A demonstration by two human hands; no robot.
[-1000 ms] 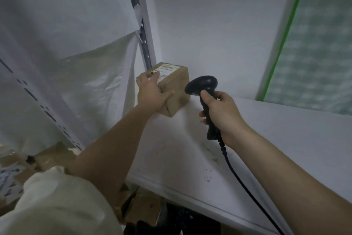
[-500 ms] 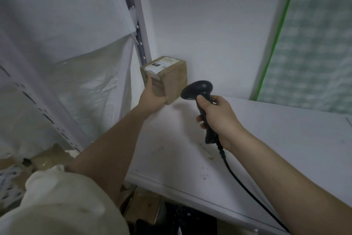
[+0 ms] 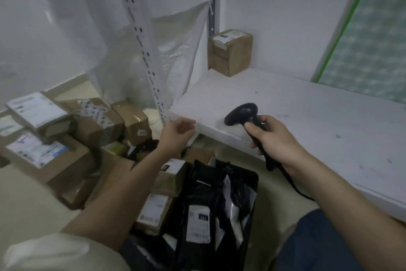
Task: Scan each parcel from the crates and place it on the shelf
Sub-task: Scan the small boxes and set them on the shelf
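One parcel point(image 3: 230, 52) is parked at the shelf's point(image 3: 307, 117) back left corner. Scanner point(image 3: 252, 126) is gripped by right hand point(image 3: 274, 139); left hand point(image 3: 175, 133) is empty, fingers loosely curled. Next parcel (label up) should be picked from the floor pile point(image 3: 66, 139) — label kept facing the scanner.

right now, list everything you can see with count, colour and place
box: one, brown with a white label, back left corner of the shelf
shelf: one, white, right
upright posts: two, white with slots, left of the shelf
plastic sheet: clear, hanging left of the shelf
parcels: several, brown cardboard with white labels, piled on the floor, left
black bags: several, with white labels, below the shelf
scanner: one, black, corded, over the shelf edge
left hand: holds nothing, at the shelf's front corner
right hand: grips the scanner
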